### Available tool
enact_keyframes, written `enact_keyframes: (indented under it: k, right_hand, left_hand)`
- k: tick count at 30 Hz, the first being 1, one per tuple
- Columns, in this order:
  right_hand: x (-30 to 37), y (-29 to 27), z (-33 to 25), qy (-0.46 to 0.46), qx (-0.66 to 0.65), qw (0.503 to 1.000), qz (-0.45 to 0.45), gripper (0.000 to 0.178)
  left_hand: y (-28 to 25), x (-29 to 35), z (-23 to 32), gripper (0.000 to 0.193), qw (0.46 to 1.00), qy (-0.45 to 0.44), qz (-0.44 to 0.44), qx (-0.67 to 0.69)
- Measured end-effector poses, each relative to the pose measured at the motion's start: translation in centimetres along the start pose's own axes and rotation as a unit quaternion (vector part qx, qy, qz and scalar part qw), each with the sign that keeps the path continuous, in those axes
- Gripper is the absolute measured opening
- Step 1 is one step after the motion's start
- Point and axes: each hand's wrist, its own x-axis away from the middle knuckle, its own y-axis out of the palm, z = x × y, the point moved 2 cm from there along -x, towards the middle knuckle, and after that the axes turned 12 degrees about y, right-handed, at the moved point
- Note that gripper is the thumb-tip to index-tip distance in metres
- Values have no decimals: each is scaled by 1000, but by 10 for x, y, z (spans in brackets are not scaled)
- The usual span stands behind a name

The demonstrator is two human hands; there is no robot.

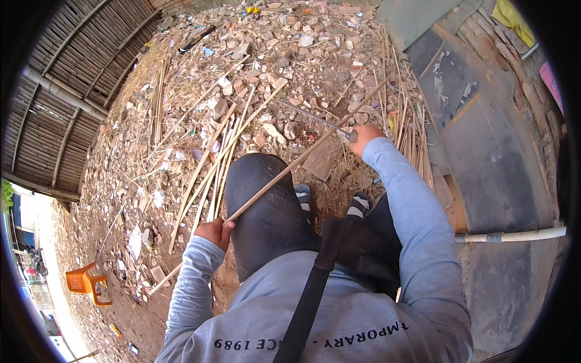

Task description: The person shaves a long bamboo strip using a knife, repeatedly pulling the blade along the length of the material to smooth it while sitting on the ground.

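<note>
A long bamboo strip slants across my right-to-left front, over my left knee. My left hand is closed round it beside the knee, and its lower end runs on past the hand to the ground. In my right hand, closed on the handle, is a long thin-bladed knife. Its blade points to the far left and crosses the strip close to the hand; whether it touches cannot be told. Several pale split bamboo strips lie just beyond my left knee.
Stones and litter cover the ground. More strips lie at right, beside dark sheets and a pale pole. A bamboo-slat wall stands at far left, an orange plastic stool at near left.
</note>
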Motion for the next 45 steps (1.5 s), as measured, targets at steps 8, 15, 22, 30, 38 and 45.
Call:
enact_keyframes:
  k: [8, 15, 22, 30, 38, 45]
  right_hand:
    - [8, 3, -6, 9, -52, 999, 11, 45]
    - [38, -9, -37, -64, -30, 997, -44, 32]
    - [-8, -9, 15, 31, -85, 996, 23, 50]
    - [12, -26, 7, -99, -124, 982, 101, 45]
    - [41, -53, -5, -108, 64, 985, 118, 42]
    - [56, -31, -33, -205, 46, 977, 24, 35]
  left_hand:
    - [10, -5, 0, 51, 1000, -2, 8, 7]
    - [8, 3, -10, 51, 1000, -6, -6, 18]
    - [5, -2, -9, 49, 999, -12, -5, 45]
    - [46, 2, -27, 62, 990, -25, 29, 133]
    - [36, 2, -21, 61, 988, -39, 9, 150]
    - [30, 3, -16, 59, 986, -41, 11, 161]
